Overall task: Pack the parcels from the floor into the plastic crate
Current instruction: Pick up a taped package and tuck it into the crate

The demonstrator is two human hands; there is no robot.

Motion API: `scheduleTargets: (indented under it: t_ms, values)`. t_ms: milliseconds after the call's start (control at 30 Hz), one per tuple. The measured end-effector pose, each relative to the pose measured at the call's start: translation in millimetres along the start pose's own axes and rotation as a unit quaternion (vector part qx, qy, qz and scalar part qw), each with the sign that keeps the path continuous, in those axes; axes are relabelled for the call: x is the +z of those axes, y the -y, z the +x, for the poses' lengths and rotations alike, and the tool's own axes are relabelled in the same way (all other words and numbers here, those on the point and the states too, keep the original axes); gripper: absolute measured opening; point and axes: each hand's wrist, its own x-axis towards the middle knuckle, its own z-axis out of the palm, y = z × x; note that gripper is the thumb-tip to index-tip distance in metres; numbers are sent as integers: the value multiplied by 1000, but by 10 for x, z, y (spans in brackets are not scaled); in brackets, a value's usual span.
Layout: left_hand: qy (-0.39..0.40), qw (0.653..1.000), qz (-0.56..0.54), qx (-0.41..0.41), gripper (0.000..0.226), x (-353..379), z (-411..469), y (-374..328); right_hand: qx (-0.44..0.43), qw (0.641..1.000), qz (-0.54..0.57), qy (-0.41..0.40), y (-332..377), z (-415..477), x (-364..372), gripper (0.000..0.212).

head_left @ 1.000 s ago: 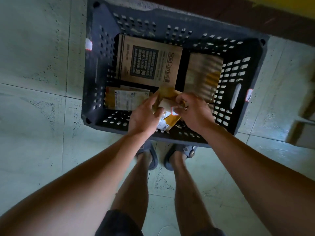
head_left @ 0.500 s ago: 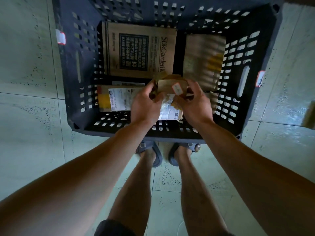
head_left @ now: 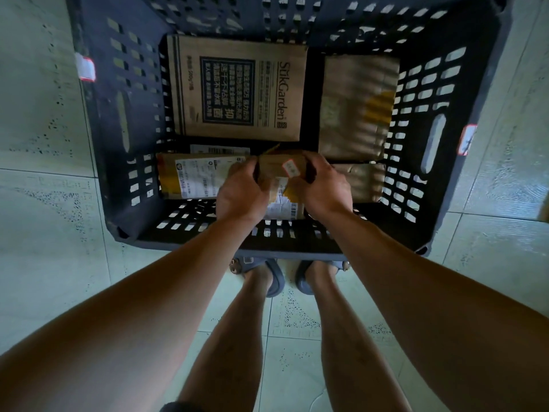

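A dark slotted plastic crate (head_left: 124, 120) stands on the tiled floor in front of me. Both my hands reach into its near middle. My left hand (head_left: 240, 194) and my right hand (head_left: 323, 191) grip a small brown parcel (head_left: 282, 168) with a red-edged sticker from either side. It is low in the crate, over a yellow mailer with a white barcode label (head_left: 285, 206). Inside lie a large printed brown box (head_left: 237, 87) at the back, a taped brown box (head_left: 356, 105) back right, a labelled parcel (head_left: 193, 179) near left and another brown parcel (head_left: 365, 182) near right.
The crate's near rim (head_left: 267, 251) sits just ahead of my sandalled feet (head_left: 267, 278). Pale green floor tiles (head_left: 44, 233) surround the crate on the left and right. A white and red tag (head_left: 466, 141) is stuck to the crate's right rim, another (head_left: 86, 66) to the left.
Both hands have carried the small brown parcel down and forward into the crate, from near rim height to low among the other parcels. The view has come closer to the crate.
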Motion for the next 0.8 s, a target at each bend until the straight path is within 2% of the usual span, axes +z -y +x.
scheduleTargets:
  t_ms: [167, 267, 400, 567, 633, 800]
  values:
    - [-12, 988, 126, 89, 53, 124, 148, -38, 6, 999, -33, -22, -108, 254, 86, 51]
    - [-39, 969, 199, 138, 54, 232, 209, -1, -24, 998, -43, -42, -141, 312, 145, 46]
    - [-47, 973, 161, 156, 45, 273, 145, 0, -32, 998, -27, -44, -218, 231, 195, 36]
    - [-36, 955, 243, 165, 60, 322, 70, -86, -30, 997, -7, -65, -354, 141, 166, 33]
    - [-12, 962, 234, 139, 59, 335, 105, -132, -41, 997, -21, -66, -431, 155, 128, 33]
    - [27, 993, 92, 70, 64, 357, 191, -115, -58, 995, -46, -66, -584, 171, 72, 36]
